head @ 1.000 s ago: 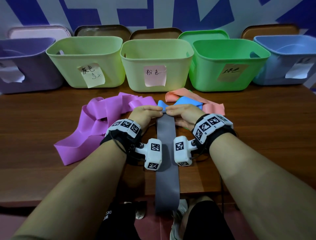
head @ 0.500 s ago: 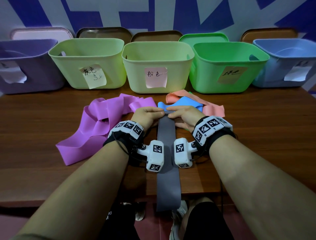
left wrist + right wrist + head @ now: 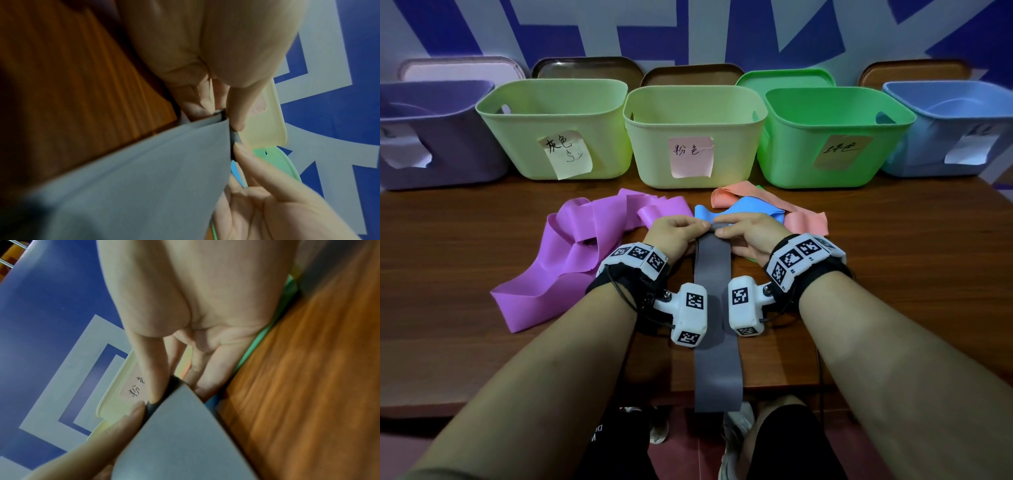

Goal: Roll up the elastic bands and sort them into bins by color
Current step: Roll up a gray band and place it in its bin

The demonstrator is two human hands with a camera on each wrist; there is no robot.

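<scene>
A long grey elastic band point(image 3: 714, 270) lies lengthwise on the wooden table and hangs over its front edge. Its far end is turned into a thin tight roll point(image 3: 234, 138) point(image 3: 153, 407). My left hand point(image 3: 676, 233) pinches the left side of that roll between thumb and fingers. My right hand point(image 3: 748, 231) pinches its right side the same way. A purple band point(image 3: 571, 253) lies crumpled to the left. A blue band point(image 3: 743, 210) and a pink band point(image 3: 804, 221) lie just beyond my hands.
Bins stand in a row at the back: purple point(image 3: 431, 137), pale green labelled grey point(image 3: 554, 126), pale yellow labelled pink point(image 3: 693, 133), green point(image 3: 828, 137), blue point(image 3: 948, 130). Lids lean on the wall behind. A strip of green band point(image 3: 751, 260) shows under my right hand.
The grey band's hanging end has crept up a little toward the table edge. Both hands stay at its far end, fingers working the small roll.
</scene>
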